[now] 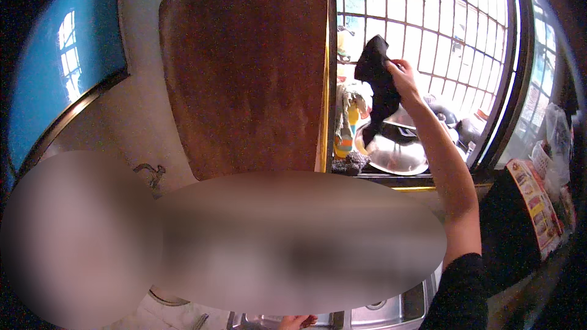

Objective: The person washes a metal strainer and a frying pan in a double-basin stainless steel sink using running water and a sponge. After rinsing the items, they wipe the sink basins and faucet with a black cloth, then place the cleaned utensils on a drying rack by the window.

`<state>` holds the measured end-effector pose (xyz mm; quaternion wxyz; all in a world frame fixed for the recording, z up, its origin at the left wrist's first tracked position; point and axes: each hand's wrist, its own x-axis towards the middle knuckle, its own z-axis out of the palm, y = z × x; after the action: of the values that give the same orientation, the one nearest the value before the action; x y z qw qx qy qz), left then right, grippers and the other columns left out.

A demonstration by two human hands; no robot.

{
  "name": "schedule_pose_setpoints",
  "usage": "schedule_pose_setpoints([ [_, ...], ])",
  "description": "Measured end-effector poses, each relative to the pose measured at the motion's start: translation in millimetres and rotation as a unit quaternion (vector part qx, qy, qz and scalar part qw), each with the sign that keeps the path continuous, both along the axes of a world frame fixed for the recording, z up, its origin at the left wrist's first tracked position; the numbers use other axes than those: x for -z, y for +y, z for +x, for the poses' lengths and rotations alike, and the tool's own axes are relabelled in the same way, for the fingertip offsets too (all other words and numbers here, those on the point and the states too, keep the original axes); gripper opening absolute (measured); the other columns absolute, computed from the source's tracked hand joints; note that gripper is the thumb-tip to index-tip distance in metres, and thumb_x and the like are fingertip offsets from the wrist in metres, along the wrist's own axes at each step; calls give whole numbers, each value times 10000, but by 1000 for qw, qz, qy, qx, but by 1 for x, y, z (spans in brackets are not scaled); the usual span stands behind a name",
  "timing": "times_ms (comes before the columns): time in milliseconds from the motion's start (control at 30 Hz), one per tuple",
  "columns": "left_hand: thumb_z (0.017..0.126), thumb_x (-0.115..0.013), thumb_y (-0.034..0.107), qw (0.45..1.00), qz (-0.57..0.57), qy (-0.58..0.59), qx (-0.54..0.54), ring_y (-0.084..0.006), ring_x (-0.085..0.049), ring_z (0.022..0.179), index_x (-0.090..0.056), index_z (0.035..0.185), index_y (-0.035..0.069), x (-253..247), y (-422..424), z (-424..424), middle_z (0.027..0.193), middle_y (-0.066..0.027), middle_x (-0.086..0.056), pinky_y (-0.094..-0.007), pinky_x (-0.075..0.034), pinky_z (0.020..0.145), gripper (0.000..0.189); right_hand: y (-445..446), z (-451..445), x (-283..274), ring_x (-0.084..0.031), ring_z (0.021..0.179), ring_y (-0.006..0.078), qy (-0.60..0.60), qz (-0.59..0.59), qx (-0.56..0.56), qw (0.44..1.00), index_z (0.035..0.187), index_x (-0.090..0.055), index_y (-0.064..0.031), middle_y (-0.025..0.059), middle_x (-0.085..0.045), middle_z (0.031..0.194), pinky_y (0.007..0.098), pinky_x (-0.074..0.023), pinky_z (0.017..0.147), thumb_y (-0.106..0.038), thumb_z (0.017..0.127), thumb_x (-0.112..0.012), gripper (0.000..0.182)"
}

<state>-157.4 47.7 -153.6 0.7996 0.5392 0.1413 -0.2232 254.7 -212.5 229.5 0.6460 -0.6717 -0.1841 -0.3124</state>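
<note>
My right hand [403,75] is raised at the barred window, its fingers closed on a limp black cloth [378,82]. The cloth hangs down in front of a metal bowl or pan [398,156] on the window ledge. At the bottom edge, over the stainless steel double sink [385,309], my left hand [299,321] shows only in part; its fingers look curled, and whether it holds anything cannot be seen. Two large blurred areas hide much of the middle and lower left.
Beside the bowl stand a yellow and orange bottle [344,144] and a draped grey cloth [345,107]. A brown board [247,78] leans on the wall above a tap [151,173]. Plastic bags [556,146] hang at the right. The window frame borders the ledge.
</note>
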Motion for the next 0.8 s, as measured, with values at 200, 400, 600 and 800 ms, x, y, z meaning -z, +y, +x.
schedule_pose_setpoints([
  [200,832,-505,244,995,6,30,-99,-107,-553,657,-583,864,84,22,18,1,742,-21,-594,-242,-442,583,182,84,100,16,-508,853,227,193,-142,8,971,1076,-465,-45,103,-555,909,423,-452,641,-540,770,-457,582],
  [400,834,-502,239,992,6,35,-118,-89,-541,635,-598,798,46,0,18,-12,699,-21,-584,-217,-431,553,218,43,127,64,-541,690,187,-105,-68,177,976,1015,-504,-15,166,-516,929,275,-453,536,-354,757,-586,434],
  [600,868,-433,178,996,29,64,-63,-172,-571,805,-535,902,-7,10,20,-15,892,-91,-585,-283,-465,750,214,50,61,62,-480,926,223,-83,-191,53,977,1203,-372,-40,165,-511,1031,299,-364,810,-203,614,-723,705],
  [800,830,-510,222,994,-3,10,-108,-100,-547,626,-587,815,42,-2,6,-20,709,-25,-581,-216,-437,551,196,81,105,53,-488,950,251,-77,-257,103,958,1086,-443,-34,156,-532,978,319,-367,850,-157,571,-703,590],
])
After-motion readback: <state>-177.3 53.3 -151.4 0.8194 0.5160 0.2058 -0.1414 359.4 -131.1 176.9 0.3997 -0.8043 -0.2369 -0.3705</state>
